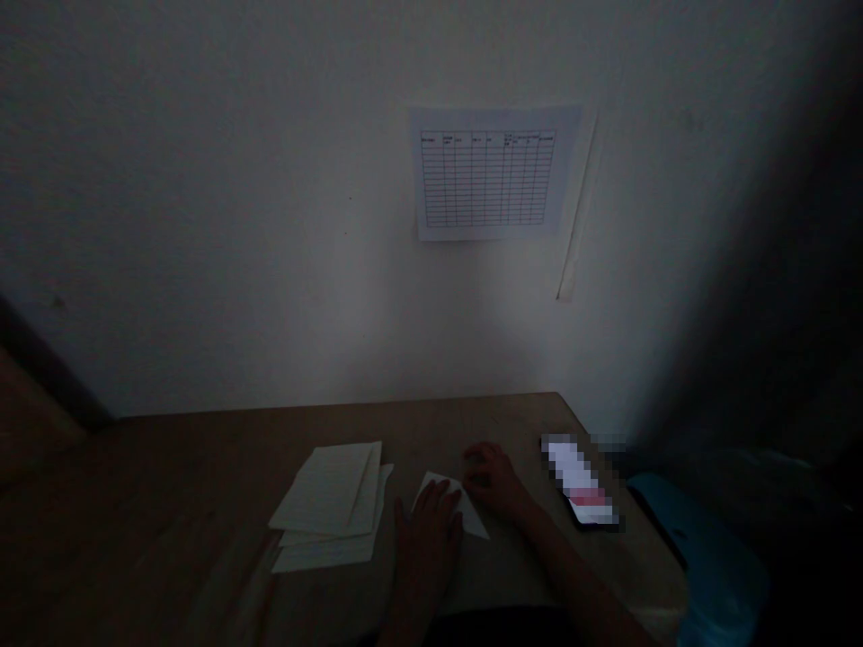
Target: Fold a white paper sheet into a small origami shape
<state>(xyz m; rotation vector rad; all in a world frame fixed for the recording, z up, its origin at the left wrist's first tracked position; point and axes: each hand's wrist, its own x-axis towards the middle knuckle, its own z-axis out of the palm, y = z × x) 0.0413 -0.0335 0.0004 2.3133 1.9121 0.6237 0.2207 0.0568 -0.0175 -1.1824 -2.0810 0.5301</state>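
Note:
The room is dim. A small folded white paper (472, 517) lies on the wooden table (202, 467) in front of me. My left hand (428, 521) rests flat on its left part, fingers stretched out. My right hand (492, 476) sits at the paper's upper right edge with its fingers curled down onto it. A loose stack of white sheets (333, 503) lies just left of my left hand.
A phone (581, 481) with a lit screen lies near the table's right edge. A blue object (701, 557) sits beyond that edge at the lower right. A printed grid sheet (489, 175) hangs on the wall above.

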